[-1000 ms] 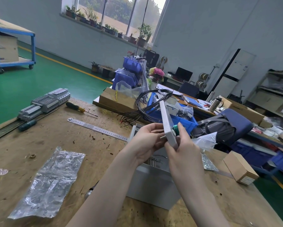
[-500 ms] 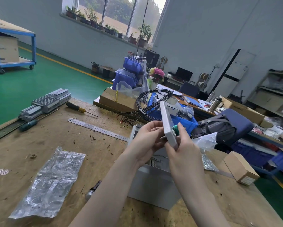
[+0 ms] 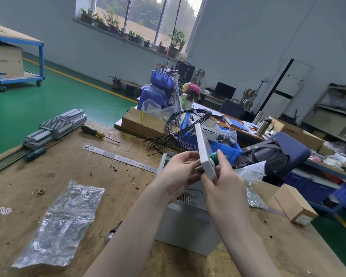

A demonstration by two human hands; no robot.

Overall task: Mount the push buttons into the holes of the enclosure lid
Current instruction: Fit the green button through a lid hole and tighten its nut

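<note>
white lid (image 3: 204,148), green push button (image 3: 214,156), blue bin (image 3: 226,149)

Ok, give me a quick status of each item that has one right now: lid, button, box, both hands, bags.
enclosure lid: held up on edge, off the box
green push button: seated in the lid, head on the right face
enclosure box: open, on the bench
left hand: at the lid's back, fingers on the button's rear
right hand: gripping the lid's lower edge
plastic bag: flat, crumpled
</note>
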